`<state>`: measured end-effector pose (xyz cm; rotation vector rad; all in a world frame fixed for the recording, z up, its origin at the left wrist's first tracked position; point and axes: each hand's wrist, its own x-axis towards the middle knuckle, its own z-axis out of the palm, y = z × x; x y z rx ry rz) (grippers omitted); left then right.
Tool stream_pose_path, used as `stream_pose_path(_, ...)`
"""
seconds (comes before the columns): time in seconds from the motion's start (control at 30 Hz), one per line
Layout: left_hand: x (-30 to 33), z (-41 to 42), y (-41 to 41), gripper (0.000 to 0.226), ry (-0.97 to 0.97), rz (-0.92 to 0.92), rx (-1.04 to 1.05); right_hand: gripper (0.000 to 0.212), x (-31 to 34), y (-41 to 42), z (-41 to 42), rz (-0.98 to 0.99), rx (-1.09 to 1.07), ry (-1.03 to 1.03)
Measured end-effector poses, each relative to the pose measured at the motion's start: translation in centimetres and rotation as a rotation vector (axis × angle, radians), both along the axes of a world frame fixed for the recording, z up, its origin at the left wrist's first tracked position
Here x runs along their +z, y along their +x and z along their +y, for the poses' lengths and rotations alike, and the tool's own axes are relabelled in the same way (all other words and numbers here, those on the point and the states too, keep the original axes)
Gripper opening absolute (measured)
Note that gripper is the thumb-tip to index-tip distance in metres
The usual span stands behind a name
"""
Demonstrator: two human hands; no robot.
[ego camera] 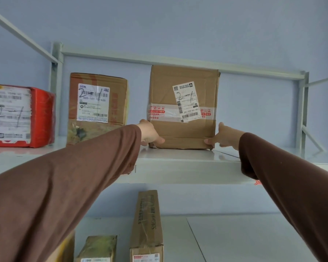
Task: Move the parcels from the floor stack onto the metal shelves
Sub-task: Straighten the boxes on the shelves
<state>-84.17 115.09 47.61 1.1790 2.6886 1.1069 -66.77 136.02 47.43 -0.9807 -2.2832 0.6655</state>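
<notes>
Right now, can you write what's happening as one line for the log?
step: shelving | item: square brown cardboard parcel on upper metal shelf | left hand: gripping lower left corner | right hand: gripping lower right corner | status: placed, not released

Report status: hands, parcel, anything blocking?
Left hand and right hand grip the brown parcel at its lower corners. Parcel sits on the upper shelf. Nothing blocking; taped box stands clear, left.

Upper shelf (263, 155) lies bare right of the taped box (182, 129)
</notes>
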Motion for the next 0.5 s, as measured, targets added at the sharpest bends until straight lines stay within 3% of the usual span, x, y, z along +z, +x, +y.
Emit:
stream_pose_path(0.13,-0.7,-4.5,3.3,0.115,0.029,0.100,-0.128,0.089,0.1,-1.3,-3.8,0.056,-0.101,0.428)
stream_pose_path(0.2,-1.2,-7.5,4.6,0.118,0.030,0.149,-0.189,0.092,0.2,-1.9,-6.6,0.139,-0.133,0.545)
stream_pose_path(0.3,-1.9,-12.2,4.9,0.117,0.021,0.260,-0.265,0.085,0.2,-2.6,-12.1,0.281,-0.130,0.557)
stream_pose_path(0.4,-2.3,-17.2,3.1,0.110,0.073,0.390,-0.305,0.075,-0.2,-4.4,-17.9,0.361,0.040,0.497)
stream_pose_path(0.5,-2.6,-21.2,-0.5,0.107,0.178,0.469,-0.312,0.079,-0.8,-6.8,-23.0,0.351,0.205,0.354)
